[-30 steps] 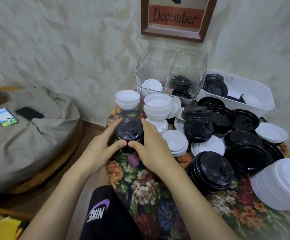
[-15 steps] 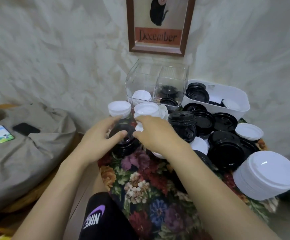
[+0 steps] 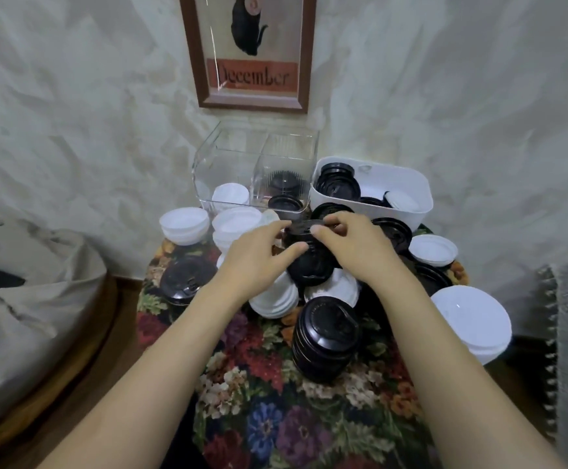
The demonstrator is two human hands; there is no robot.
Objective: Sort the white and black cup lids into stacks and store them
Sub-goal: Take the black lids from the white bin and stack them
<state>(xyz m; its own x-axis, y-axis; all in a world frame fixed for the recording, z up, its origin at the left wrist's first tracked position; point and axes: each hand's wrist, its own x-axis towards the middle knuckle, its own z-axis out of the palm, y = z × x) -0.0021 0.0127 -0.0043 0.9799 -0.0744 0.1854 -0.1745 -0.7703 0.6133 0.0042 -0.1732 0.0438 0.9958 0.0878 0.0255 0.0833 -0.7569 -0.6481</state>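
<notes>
Black and white cup lids cover the floral table [image 3: 258,394]. At the middle back stands a black lid stack [image 3: 304,233]. My left hand [image 3: 258,262] grips its left side with thumb and fingers. My right hand [image 3: 353,247] pinches its top rim from the right. Another black stack [image 3: 187,280] sits at the table's left edge, and a third black stack [image 3: 326,340] stands in front. White stacks [image 3: 184,223] sit at the back left, a low white stack [image 3: 272,301] lies under my left wrist, and a big white stack [image 3: 472,319] is at the right.
A clear box [image 3: 228,154] at the back holds white and black lids. Beside it a white bin [image 3: 407,179] holds black lids and a white one. A grey cushion [image 3: 21,316] with a dark phone lies at the left. The wall is close behind.
Both hands let go of the black stack at the table's left edge and moved right and back onto the middle black stack. The camera tilted up.
</notes>
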